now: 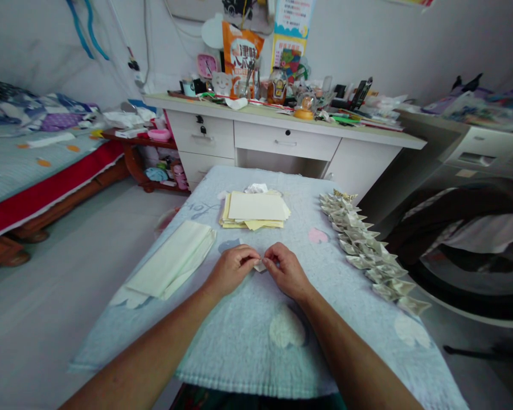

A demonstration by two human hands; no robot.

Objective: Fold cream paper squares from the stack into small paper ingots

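Both of my hands meet over the middle of the cloth-covered table (247, 336). Between them is a small folded piece of pale paper (260, 266), mostly hidden by the fingers. My left hand (236, 266) pinches its left side, and my right hand (287, 270) pinches its right side. Just beyond the hands lies a stack of cream and yellow paper sheets (258, 206). A larger folded pale-green sheet (173, 259) rests to the left. Along the right side, folded paper pieces with pointed ends (361, 242) stand in a long row.
Behind the table is a white desk (286, 139) crowded with jars, a pink clock (206, 66) and an orange bag (241, 54). A bed (46, 165) is at the left. A front-loading washing machine (465, 171) holding dark cloth stands close on the right.
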